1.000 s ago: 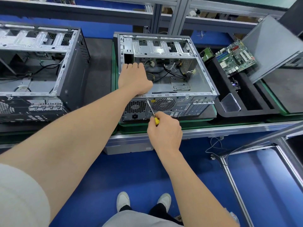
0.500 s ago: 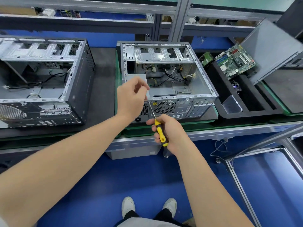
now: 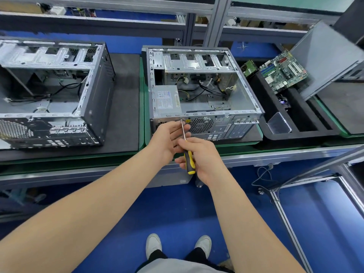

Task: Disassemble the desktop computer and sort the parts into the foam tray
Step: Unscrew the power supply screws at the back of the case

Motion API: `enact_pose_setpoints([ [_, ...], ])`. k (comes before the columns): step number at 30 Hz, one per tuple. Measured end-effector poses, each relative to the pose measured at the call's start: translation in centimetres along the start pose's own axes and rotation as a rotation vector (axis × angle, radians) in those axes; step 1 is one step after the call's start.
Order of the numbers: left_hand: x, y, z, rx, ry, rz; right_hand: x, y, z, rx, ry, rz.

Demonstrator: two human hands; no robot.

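Two computer cases sit on the bench. The middle case (image 3: 199, 65) is the one being taken apart. It lies open on a dark mat with a green edge, just left of the black foam tray (image 3: 307, 133). One grey power box (image 3: 167, 101) sits inside it with a white label, but the writing is too small to read. One yellow warning sticker (image 3: 187, 121) is on the back.

The right hand (image 3: 204, 160) grips one screwdriver (image 3: 189, 158) by its yellow and black handle, with the tip at a screw on the back edge. The left hand (image 3: 167, 138) is flat and loose under the metal shaft and holds nothing.

One green circuit board (image 3: 283, 71) leans in the tray, and one clear plastic piece (image 3: 279, 123) sits near the front. The other case (image 3: 94, 91) is on the left.
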State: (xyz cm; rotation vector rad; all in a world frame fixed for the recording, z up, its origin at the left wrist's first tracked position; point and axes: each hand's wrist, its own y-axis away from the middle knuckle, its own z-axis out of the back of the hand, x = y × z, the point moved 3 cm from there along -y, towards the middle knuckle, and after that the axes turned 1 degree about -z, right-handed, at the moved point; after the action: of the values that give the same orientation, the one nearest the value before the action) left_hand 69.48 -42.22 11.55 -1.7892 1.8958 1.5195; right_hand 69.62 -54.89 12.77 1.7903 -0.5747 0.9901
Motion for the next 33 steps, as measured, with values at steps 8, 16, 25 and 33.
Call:
enact_pose_setpoints([
  [8, 0.1, 0.2, -0.6, 0.017, 0.107, 0.043, 0.5, 0.2, 0.3, -0.136, 0.333, 0.186],
  [16, 0.1, 0.1, -0.9, 0.051, 0.112, 0.070, 0.4, 0.0, 0.5, 0.047, -0.021, -0.042],
  [25, 0.4, 0.3, -0.7, 0.128, 0.237, 0.084, 0.2, 0.1, -0.5, 0.287, -0.441, -0.190],
  [33, 0.2, 0.5, -0.8, 0.106, 0.244, 0.085, 0.2, -0.4, -0.2, 0.075, -0.164, -0.100],
])
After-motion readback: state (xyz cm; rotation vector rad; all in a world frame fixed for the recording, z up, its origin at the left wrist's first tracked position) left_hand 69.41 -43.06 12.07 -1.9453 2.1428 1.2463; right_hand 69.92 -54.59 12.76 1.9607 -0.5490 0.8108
